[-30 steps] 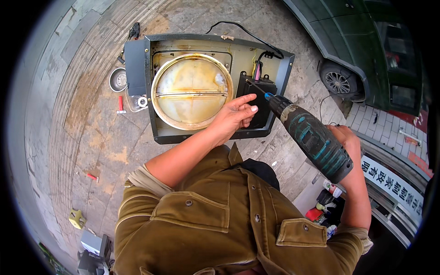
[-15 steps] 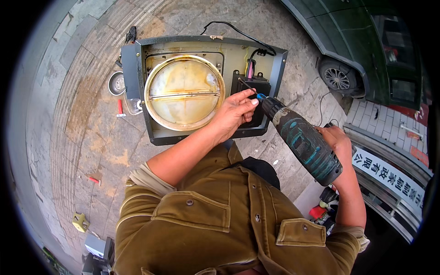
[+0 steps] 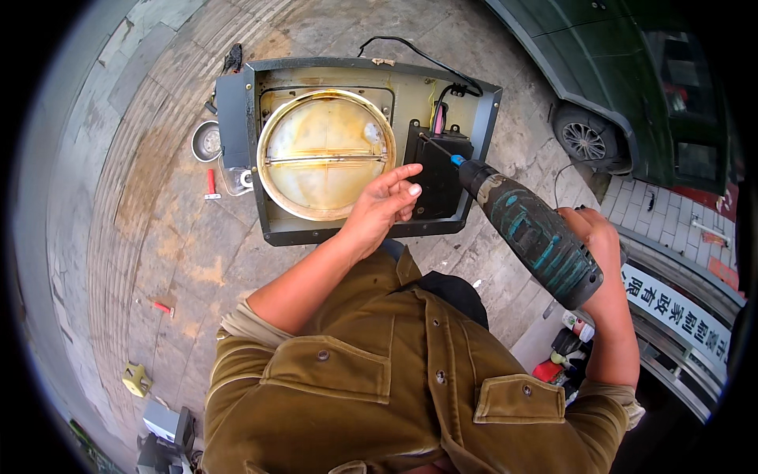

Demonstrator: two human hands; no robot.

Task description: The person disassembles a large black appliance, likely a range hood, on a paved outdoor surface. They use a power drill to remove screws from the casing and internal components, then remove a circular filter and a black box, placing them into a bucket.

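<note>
My right hand [image 3: 594,245] is closed round a black and teal cordless drill [image 3: 537,241]. The drill's long thin bit [image 3: 442,149], with a blue collar, points up-left and its tip lies over the top edge of a black box [image 3: 436,183]. Beside that box my left hand [image 3: 380,207] hovers with its index finger stretched out and thumb apart; nothing shows between them. Both parts sit inside a shallow dark grey metal housing [image 3: 363,231]. A round, yellow-stained cover [image 3: 324,170] fills the housing's left part. Coloured wires [image 3: 439,118] enter the box's top.
A black cable [image 3: 414,52] loops over the housing's far edge. To the left lie a metal bowl [image 3: 207,141], a red-handled tool [image 3: 211,182], another small red-handled tool [image 3: 163,309] and a yellow block [image 3: 136,379]. A dark green vehicle [image 3: 584,71] stands at upper right.
My left hand has let go of the bit and drawn back left and down. The drill has shifted slightly right and down, and the housing appears slightly farther right and up.
</note>
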